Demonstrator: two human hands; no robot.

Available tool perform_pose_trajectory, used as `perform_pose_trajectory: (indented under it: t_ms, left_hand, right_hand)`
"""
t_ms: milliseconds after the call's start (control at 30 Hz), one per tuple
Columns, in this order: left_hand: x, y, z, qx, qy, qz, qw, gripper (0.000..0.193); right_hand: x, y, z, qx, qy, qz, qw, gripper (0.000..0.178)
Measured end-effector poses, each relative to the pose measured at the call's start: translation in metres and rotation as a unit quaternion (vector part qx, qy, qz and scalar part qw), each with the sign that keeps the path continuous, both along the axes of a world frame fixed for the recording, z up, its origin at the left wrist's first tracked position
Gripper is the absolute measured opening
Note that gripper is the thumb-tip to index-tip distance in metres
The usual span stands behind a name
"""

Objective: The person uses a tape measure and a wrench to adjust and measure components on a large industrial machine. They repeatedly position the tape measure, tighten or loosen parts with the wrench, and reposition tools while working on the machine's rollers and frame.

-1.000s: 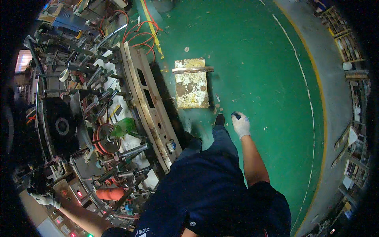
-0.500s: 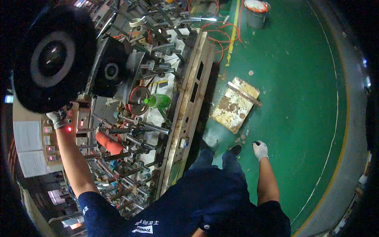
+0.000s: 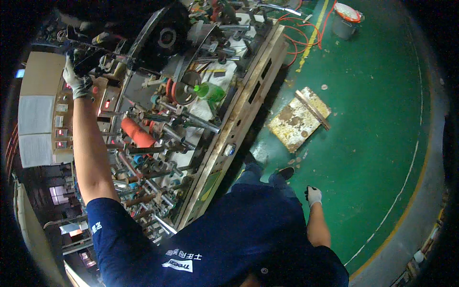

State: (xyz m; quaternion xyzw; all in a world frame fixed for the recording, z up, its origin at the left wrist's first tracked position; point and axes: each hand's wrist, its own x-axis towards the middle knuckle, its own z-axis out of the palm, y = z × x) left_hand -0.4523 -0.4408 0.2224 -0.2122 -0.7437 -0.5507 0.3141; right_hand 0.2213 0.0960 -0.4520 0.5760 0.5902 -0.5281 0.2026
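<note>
My left hand (image 3: 75, 80), in a white glove with dark parts, reaches up at the far left with the arm stretched out. It is beside the control panel (image 3: 61, 112) and against a dark part of the machine; its fingers are lost in the dark there. Close by on the right is a round black wheel (image 3: 167, 40) with a grey ring at its centre. My right hand (image 3: 313, 195), gloved too, hangs low over the green floor, away from the machine. Its fingers are curled and look dark; whether they hold anything is hidden.
A long machine bench (image 3: 239, 115) carries many metal rods and clamps, a red cylinder (image 3: 137, 132) and a green bottle (image 3: 210, 92). On the floor are a worn yellow-white platform (image 3: 294, 122), a red hose (image 3: 299, 45) and a grey bucket (image 3: 344, 28). Paper sheets (image 3: 36, 129) hang at the left.
The view has turned, shifting the bench and platform right and up. My left hand now appears higher, past the panel's lit buttons. The large black wheel has mostly left the upper left of the view.
</note>
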Motion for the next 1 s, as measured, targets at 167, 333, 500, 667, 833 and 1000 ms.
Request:
perform_pose_trajectory:
  t_ms: [167,333,500,667,833,1000]
  left_hand:
    - [-0.015,-0.027,0.018,-0.212,0.092,0.04,0.972,0.039]
    - [-0.021,-0.018,0.005,-0.193,0.127,0.018,0.973,0.041]
    - [0.0,0.009,0.009,-0.141,0.091,0.064,0.984,0.045]
    - [-0.026,-0.031,0.019,0.047,-0.073,-0.073,0.994,0.049]
    - [0.013,0.048,0.01,0.145,-0.196,0.017,0.97,0.053]
    - [-0.065,-0.102,0.024,-0.475,0.049,0.041,0.878,0.052]
  right_hand:
    - [0.03,-0.003,-0.027,-0.009,-0.011,-0.033,0.999,0.022]
    - [0.014,0.016,-0.015,0.008,0.022,-0.032,0.999,0.024]
    - [-0.008,0.026,-0.016,0.036,0.058,-0.012,0.998,0.027]
    - [-0.02,0.014,-0.016,0.046,0.104,0.0,0.994,0.028]
    - [-0.008,0.003,-0.013,0.03,0.118,-0.108,0.987,0.026]
    - [-0.001,0.034,0.04,0.243,-0.01,0.063,0.968,0.055]
